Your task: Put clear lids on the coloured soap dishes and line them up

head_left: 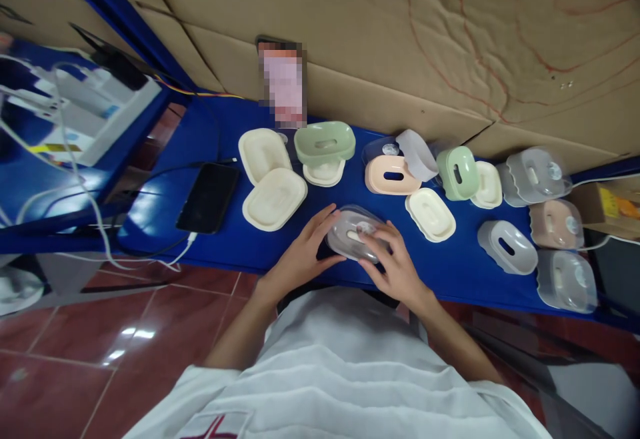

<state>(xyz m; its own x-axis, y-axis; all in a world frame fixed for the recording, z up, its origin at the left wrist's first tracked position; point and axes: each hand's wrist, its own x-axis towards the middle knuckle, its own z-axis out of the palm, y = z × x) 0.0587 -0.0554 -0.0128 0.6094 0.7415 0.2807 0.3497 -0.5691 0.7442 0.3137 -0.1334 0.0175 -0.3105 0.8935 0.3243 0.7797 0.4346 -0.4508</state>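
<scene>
Fingers spread around its ends, your left hand and right hand hold one clear-topped grey box near the blue table's front edge, before two green dishes and five cream dishes.

soft light | glare on floor | wide-angle edge stretch | phone screen pixelated

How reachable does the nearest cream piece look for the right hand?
Probably yes: the cream piece lies just beyond the right hand, with no object standing between them. That hand is on the clear-topped box, though, so it would need to let go first.
</scene>
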